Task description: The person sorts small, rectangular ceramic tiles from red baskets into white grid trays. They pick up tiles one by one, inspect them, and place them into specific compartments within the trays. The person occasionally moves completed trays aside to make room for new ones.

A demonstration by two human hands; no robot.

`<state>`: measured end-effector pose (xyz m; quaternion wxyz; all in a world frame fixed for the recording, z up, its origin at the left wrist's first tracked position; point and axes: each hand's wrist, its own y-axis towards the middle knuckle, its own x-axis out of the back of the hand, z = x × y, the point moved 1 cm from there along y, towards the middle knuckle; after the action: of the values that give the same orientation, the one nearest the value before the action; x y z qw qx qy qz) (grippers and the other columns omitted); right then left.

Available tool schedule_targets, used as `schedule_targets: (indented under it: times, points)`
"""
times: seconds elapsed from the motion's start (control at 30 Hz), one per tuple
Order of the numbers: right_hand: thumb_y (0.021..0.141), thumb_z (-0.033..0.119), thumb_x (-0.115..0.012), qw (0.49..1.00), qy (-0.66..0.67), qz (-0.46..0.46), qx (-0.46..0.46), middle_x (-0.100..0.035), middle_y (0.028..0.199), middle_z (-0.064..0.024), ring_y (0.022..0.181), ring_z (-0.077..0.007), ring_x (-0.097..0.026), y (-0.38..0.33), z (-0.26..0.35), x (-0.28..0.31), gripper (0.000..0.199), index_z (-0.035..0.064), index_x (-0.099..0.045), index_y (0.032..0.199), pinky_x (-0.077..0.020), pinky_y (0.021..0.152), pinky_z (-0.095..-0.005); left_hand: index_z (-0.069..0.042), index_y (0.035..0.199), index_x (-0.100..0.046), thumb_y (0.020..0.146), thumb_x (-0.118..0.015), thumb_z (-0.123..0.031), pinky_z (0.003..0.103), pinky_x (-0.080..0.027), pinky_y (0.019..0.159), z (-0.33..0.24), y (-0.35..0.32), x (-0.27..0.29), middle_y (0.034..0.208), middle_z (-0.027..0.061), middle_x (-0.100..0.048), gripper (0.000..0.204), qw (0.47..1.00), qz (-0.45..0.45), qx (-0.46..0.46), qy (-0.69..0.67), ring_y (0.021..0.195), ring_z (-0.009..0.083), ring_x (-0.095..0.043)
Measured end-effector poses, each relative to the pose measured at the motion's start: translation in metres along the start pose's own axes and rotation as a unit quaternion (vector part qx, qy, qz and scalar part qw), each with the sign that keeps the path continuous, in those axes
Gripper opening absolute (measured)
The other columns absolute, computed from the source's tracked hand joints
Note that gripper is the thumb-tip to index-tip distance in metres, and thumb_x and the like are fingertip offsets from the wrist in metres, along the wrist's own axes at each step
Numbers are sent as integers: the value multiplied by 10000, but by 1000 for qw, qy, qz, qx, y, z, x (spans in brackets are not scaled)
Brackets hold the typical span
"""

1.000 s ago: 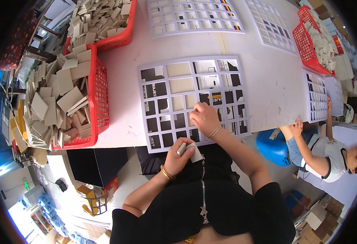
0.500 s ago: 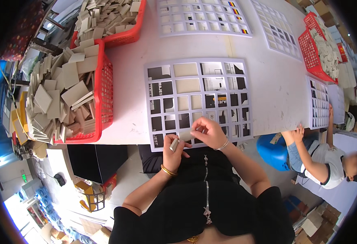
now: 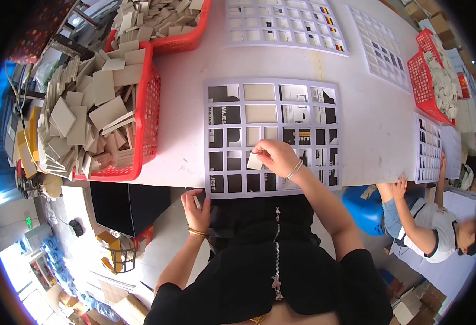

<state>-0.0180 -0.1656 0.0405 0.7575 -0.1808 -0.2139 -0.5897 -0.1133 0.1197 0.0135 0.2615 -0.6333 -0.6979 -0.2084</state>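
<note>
I'm looking down on a long white worktop (image 3: 184, 97) in a cluttered workshop, its near edge running just above my lap. A grey sample board (image 3: 273, 138) with a grid of square windows lies flat at that near edge, some windows dark, some filled with pale tiles. My right hand (image 3: 277, 157) is over the lower middle of the board, fingers pinched shut on one small pale tile (image 3: 255, 161), which sits just above the board's lower rows. My left hand (image 3: 196, 210) is off the worktop, below its near edge, curled loosely around a small stack of tiles (image 3: 197, 202); I can't tell how many. At the left edge sits a red basket (image 3: 147, 116) heaped with cream tiles, a second red basket (image 3: 181, 40) behind it. More grid boards lie toward the far edge. At the right end, another person (image 3: 430, 227) leans in, one hand (image 3: 398, 188) on the worktop's edge.
</note>
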Motion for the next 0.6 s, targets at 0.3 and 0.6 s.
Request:
schedule_targets:
  times: [0.3,0.6]
  points:
    - [720,77,-657,972,-220,-39,76,-516,825,-45,748,-234,-562,-1,4,-21,85,91,-577,747,-453,613,-364,-4,1070,-528,825,-646,-112,321,-451,851,8,-8,-17,1000,104,-586,293,990,57,87,-97,944,200,-570]
    - [727,157,-673,964,-254,-55,63,-516,948,-60,910,-250,-509,-27,9,-17,120,107,-622,824,-404,797,-408,-8,1231,-515,826,-609,-60,310,-455,849,-2,-7,-16,1064,110,-617,419,993,36,37,-102,954,202,-581]
